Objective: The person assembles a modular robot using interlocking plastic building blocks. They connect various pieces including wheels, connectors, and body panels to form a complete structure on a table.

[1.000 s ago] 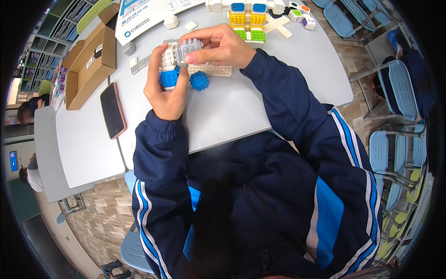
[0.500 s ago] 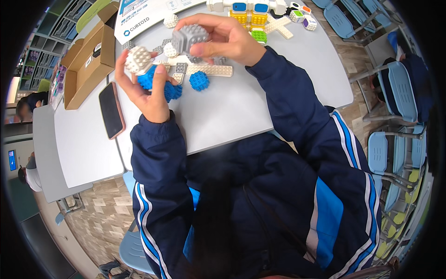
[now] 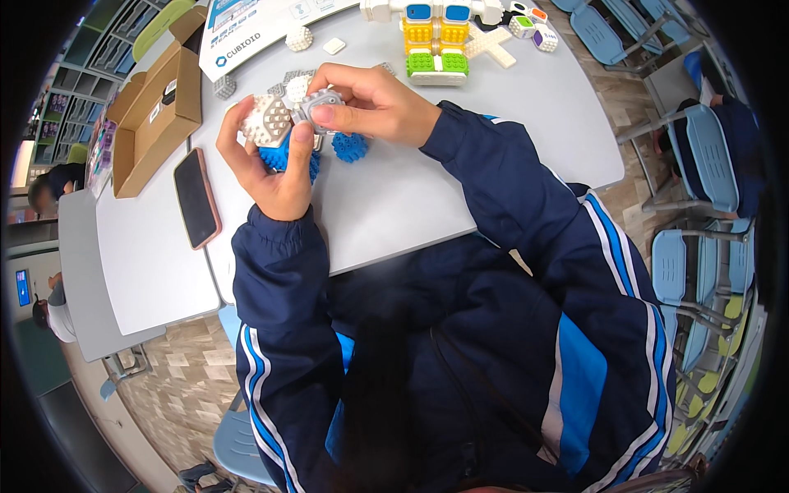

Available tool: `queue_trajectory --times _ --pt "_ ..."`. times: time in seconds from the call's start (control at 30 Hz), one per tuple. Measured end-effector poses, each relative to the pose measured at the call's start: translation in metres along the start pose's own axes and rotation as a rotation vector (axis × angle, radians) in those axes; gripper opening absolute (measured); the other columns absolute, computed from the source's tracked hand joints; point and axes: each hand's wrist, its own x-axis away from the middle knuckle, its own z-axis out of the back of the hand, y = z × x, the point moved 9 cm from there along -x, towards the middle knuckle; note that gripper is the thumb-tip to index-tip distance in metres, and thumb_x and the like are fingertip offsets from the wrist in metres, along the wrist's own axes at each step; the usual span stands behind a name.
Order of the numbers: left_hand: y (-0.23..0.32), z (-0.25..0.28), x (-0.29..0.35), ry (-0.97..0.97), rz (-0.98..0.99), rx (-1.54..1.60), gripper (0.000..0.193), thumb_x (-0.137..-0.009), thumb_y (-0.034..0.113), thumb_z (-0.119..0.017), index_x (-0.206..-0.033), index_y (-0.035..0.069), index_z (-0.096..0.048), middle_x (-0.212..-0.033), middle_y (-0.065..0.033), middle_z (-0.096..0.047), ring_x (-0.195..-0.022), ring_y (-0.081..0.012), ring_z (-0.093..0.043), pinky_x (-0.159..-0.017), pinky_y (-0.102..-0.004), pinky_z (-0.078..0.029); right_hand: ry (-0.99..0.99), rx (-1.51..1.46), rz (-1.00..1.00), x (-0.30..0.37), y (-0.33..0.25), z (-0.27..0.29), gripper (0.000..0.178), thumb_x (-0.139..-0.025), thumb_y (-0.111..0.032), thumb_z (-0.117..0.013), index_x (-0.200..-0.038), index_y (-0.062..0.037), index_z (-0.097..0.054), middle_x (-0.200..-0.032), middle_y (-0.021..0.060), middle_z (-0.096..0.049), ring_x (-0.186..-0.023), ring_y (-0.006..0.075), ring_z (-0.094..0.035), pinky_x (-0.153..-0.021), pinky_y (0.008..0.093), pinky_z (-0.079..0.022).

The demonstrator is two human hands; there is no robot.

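Observation:
Curled round a white studded block point(image 3: 266, 122) joined to a blue studded block point(image 3: 274, 156), my left hand point(image 3: 275, 186) holds the pair above the table. My right hand point(image 3: 385, 105) pinches a grey studded block point(image 3: 320, 105) between thumb and fingers. The grey block is right beside the white one; whether the two touch is hard to make out. Just below my right hand, a separate blue studded block point(image 3: 351, 147) lies on the table. A smaller white studded block point(image 3: 298, 88) and several grey pieces show behind my hands, partly covered by them.
At the far edge stands a white, yellow and green block figure point(image 3: 437, 66), beside a white cross-shaped piece point(image 3: 493, 45). A printed white box point(image 3: 263, 41) and a white ball-like block point(image 3: 299, 37) lie far left. An opened cardboard box point(image 3: 156, 123) and a phone point(image 3: 197, 197) are left.
My right hand has come down and left with the grey block, close to the white block. The left hand has shifted slightly right and down, and the green base of the figure is uncovered.

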Motion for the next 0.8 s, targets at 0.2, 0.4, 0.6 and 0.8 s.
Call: queue_trajectory --times 0.2,0.4,0.6,0.8 --pt "0.007 -0.009 -0.004 -0.056 0.120 0.120 0.061 -0.087 0.004 -0.071 -0.137 0.005 -0.035 -0.104 -0.0139 -0.063 -0.078 -0.0154 -0.063 -0.067 -0.0268 -0.053 0.019 -0.030 0.113 0.002 -0.011 -0.004 0.032 -0.096 -0.034 -0.062 -0.109 -0.0055 -0.059 -0.071 0.0005 -0.056 -0.062 0.0055 -0.054 -0.056 0.0220 -0.041" --pt "0.007 -0.013 -0.001 -0.093 0.119 0.111 0.054 -0.089 0.005 -0.069 -0.134 0.004 -0.039 -0.100 -0.0127 -0.063 -0.073 -0.0139 -0.062 -0.060 -0.0255 -0.052 -0.070 -0.189 -0.082 0.002 0.002 -0.010 0.033 -0.099 -0.039 -0.057 -0.106 -0.0067 -0.061 -0.070 0.0017 -0.057 -0.059 0.0077 -0.057 -0.053 0.0223 -0.041" --pt "0.010 -0.010 -0.001 -0.024 0.055 0.044 0.054 -0.088 0.004 -0.068 -0.135 0.001 -0.041 -0.106 -0.0133 -0.062 -0.082 -0.0158 -0.065 -0.067 -0.0275 -0.057 0.050 -0.161 -0.054 0.000 0.000 -0.005 0.034 -0.099 -0.040 -0.056 -0.106 -0.0072 -0.062 -0.068 0.0000 -0.055 -0.056 0.0068 -0.055 -0.053 0.0217 -0.041" --pt "0.007 -0.008 0.001 -0.052 0.007 -0.095 0.054 -0.085 0.002 -0.072 -0.132 0.000 -0.045 -0.110 -0.0131 -0.060 -0.093 -0.0158 -0.063 -0.078 -0.0283 -0.055 0.129 -0.006 -0.092 -0.001 0.012 0.000 0.042 -0.100 -0.046 -0.054 -0.092 -0.0063 -0.065 -0.063 -0.0012 -0.053 -0.054 0.0063 -0.054 -0.048 0.0211 -0.041"
